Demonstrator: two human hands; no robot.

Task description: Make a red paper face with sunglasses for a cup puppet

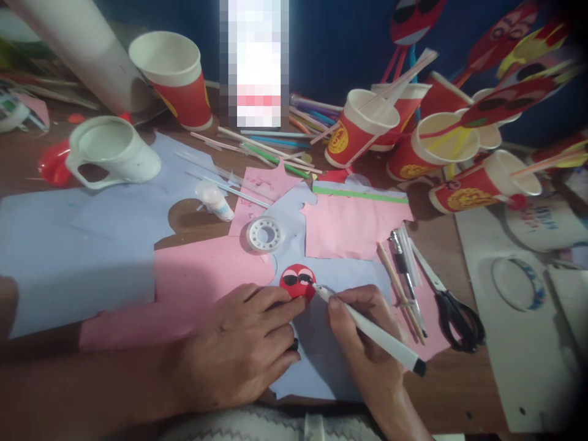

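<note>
A small red paper disc (285, 293) with pink and black eye shapes lies on blue paper (316, 367). My left hand (243, 343) holds the disc by its lower edge with the fingertips, its fingers curled close together. A small black piece (294, 345) shows at its lower fingers; I cannot tell what it is. My right hand (372, 337) grips a white marker (381, 334) with a black end. The marker's tip touches the black shape of the right-hand eye.
Pink paper (193, 275), a tape roll (265, 234) and a small bottle (214, 200) lie around. Scissors (459, 318), a pen (402, 260) and a stick (390, 269) lie right. Behind stand a mug (114, 150), a paper cup (179, 92) and several cups with straws (362, 122).
</note>
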